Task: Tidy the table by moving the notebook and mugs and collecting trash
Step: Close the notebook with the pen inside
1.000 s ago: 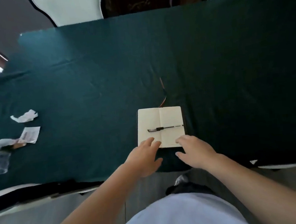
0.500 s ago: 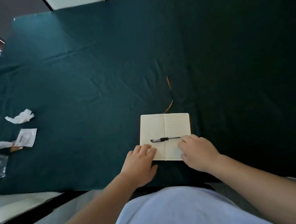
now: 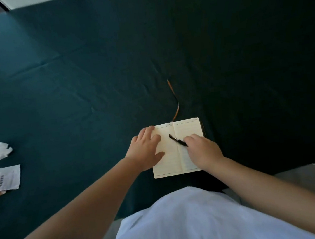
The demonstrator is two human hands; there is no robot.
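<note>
Likely office or meeting room: long table (image 3: 109, 66) under dark green cloth, open notebook (image 3: 168, 157), pen (image 3: 177, 139).

We can read no words, brands or numbers anywhere. On the white packet (image 3: 8, 178) at nine o'clock we see a row of dark marks, like print or a barcode, too blurred to read. On the open notebook (image 3: 172, 156) at the centre we find only faint ruled lines and a thin header line atop each page, no legible writing.
</note>
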